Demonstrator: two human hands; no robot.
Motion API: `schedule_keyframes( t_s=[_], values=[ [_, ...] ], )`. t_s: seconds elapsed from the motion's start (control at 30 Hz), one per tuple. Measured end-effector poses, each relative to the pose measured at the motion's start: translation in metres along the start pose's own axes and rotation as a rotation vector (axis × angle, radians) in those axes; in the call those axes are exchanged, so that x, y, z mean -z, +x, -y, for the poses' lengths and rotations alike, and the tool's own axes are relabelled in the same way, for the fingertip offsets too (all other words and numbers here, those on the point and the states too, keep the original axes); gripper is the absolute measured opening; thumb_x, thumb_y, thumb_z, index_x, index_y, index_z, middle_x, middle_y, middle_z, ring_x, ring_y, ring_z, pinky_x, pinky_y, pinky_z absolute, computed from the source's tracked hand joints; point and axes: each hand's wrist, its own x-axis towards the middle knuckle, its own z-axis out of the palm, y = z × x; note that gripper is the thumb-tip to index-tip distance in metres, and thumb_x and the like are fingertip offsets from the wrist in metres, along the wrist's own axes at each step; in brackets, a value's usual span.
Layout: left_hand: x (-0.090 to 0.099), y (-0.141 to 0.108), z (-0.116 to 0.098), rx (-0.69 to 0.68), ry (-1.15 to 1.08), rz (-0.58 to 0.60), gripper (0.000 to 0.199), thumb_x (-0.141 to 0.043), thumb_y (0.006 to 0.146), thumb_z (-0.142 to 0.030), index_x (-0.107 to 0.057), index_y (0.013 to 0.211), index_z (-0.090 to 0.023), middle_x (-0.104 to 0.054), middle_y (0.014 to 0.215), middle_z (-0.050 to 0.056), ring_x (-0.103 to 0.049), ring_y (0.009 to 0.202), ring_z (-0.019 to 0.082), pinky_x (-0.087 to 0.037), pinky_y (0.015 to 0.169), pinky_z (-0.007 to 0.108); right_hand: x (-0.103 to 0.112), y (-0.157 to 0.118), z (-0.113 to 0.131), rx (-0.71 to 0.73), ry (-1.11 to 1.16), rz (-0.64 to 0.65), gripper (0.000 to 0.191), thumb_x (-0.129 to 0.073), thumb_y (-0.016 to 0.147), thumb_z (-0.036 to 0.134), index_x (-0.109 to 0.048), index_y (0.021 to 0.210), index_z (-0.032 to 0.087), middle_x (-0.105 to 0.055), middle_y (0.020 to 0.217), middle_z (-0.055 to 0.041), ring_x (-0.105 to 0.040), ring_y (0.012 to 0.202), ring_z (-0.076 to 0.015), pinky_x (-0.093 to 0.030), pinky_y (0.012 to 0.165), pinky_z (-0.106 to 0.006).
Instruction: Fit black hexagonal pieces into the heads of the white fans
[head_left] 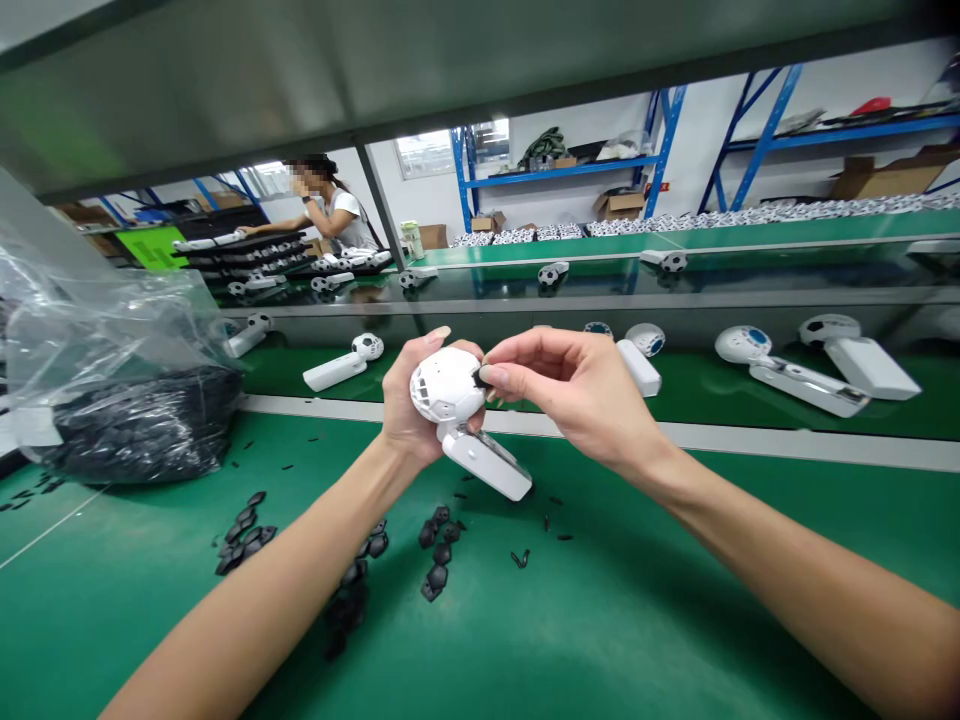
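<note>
My left hand is wrapped round the white ball-shaped head of a handheld device, whose flat white handle hangs down to the right. Slots and vents show on the ball's left side. Against the ball's right side, my right hand pinches a small black piece between thumb and forefinger. Most of that piece is hidden by the fingertips. Below the hands, loose black pentagon pieces lie in clusters on the green table, some partly behind my left forearm.
A clear plastic bag of black pieces stands at the left. Beyond the table's pale edge strip, several white devices lie on a green belt. A metal shelf hangs overhead. A co-worker is at the far left.
</note>
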Motion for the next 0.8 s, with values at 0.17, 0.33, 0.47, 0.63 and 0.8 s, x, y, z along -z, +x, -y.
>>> schedule_keyframes(
  t_s=[0.17, 0.33, 0.47, 0.63, 0.8],
  values=[
    [-0.002, -0.002, 0.002, -0.048, 0.018, -0.162, 0.057, -0.077, 0.076, -0.074, -0.07, 0.076, -0.018, -0.064, 0.058, 0.001, -0.057, 0.037, 0.016, -0.041, 0.029, 0.027, 0.002, 0.001, 0.0, -0.11, 0.062, 0.023, 0.035, -0.104, 0.067, 0.041, -0.085, 0.086, 0.02, -0.084, 0.086, -0.0041, -0.08, 0.079, -0.0208, -0.07, 0.079, -0.034],
    [-0.011, -0.008, 0.002, -0.029, 0.025, -0.313, 0.043, -0.074, 0.091, -0.061, -0.074, 0.088, -0.019, -0.074, 0.078, 0.003, -0.065, 0.052, 0.016, -0.054, 0.039, 0.028, 0.005, 0.005, -0.009, -0.205, 0.115, -0.053, 0.038, -0.107, 0.057, 0.035, -0.085, 0.083, 0.019, -0.083, 0.082, -0.0036, -0.078, 0.077, -0.0183, -0.069, 0.077, -0.031],
    [-0.015, -0.014, 0.001, -0.034, 0.086, -0.347, 0.045, -0.078, 0.083, -0.062, -0.071, 0.078, -0.018, -0.062, 0.063, 0.001, -0.058, 0.046, 0.015, -0.046, 0.035, 0.026, 0.0, 0.002, -0.013, -0.273, 0.192, -0.026, 0.038, -0.108, 0.055, 0.033, -0.084, 0.081, 0.019, -0.082, 0.079, -0.0022, -0.077, 0.072, -0.0164, -0.069, 0.076, -0.031],
    [-0.015, -0.018, 0.002, -0.196, 0.167, -0.261, 0.035, -0.077, 0.079, -0.05, -0.068, 0.068, -0.018, -0.058, 0.062, 0.001, -0.05, 0.045, 0.012, -0.039, 0.038, 0.025, -0.01, -0.007, -0.004, -0.273, 0.224, 0.031, 0.036, -0.108, 0.054, 0.03, -0.085, 0.081, 0.02, -0.083, 0.081, -0.0021, -0.078, 0.073, -0.0176, -0.069, 0.078, -0.031],
    [-0.009, -0.021, 0.001, -0.378, 0.301, -0.194, 0.031, -0.07, 0.085, -0.045, -0.074, 0.07, -0.018, -0.064, 0.067, 0.003, -0.052, 0.054, 0.014, -0.037, 0.046, 0.027, -0.011, -0.01, 0.008, -0.297, 0.179, 0.046, 0.037, -0.109, 0.05, 0.029, -0.083, 0.073, 0.018, -0.079, 0.071, -0.0011, -0.076, 0.068, -0.0177, -0.067, 0.071, -0.03]
  ],
)
